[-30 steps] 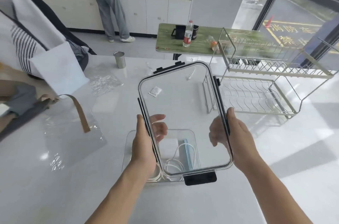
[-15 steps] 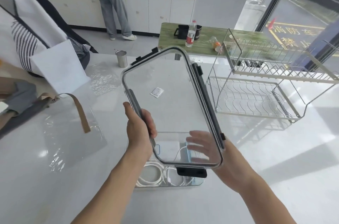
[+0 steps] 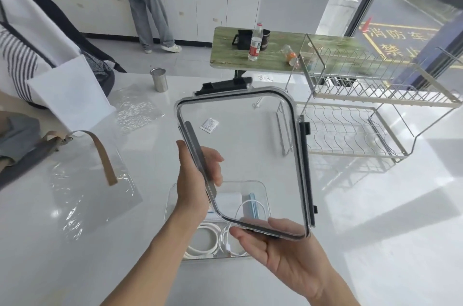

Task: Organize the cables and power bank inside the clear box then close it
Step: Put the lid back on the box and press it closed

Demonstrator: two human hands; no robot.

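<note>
I hold the clear lid (image 3: pixel 245 155) with black latches tilted above the clear box (image 3: pixel 172 208). My left hand (image 3: pixel 193 180) grips the lid's left edge, thumb on top and fingers behind. My right hand (image 3: pixel 273 245) lies palm up under the lid's near edge, fingers straight, supporting it. Inside the open box lie coiled white cables (image 3: pixel 208 243), a white power bank (image 3: pixel 229 199) and a light-blue item (image 3: pixel 251 205), seen partly through the lid.
A two-tier wire dish rack (image 3: pixel 350 130) stands at the right. A steel cup (image 3: pixel 158 79), crumpled plastic film (image 3: pixel 136 111), a small sachet (image 3: pixel 209 125) and a clear bag with a brown strap (image 3: pixel 105 155) lie on the white table. A person stands at the far counter.
The lid has swung round in my hands; my right hand left its right edge and now lies flat under the near edge. The left hand keeps its grip.
</note>
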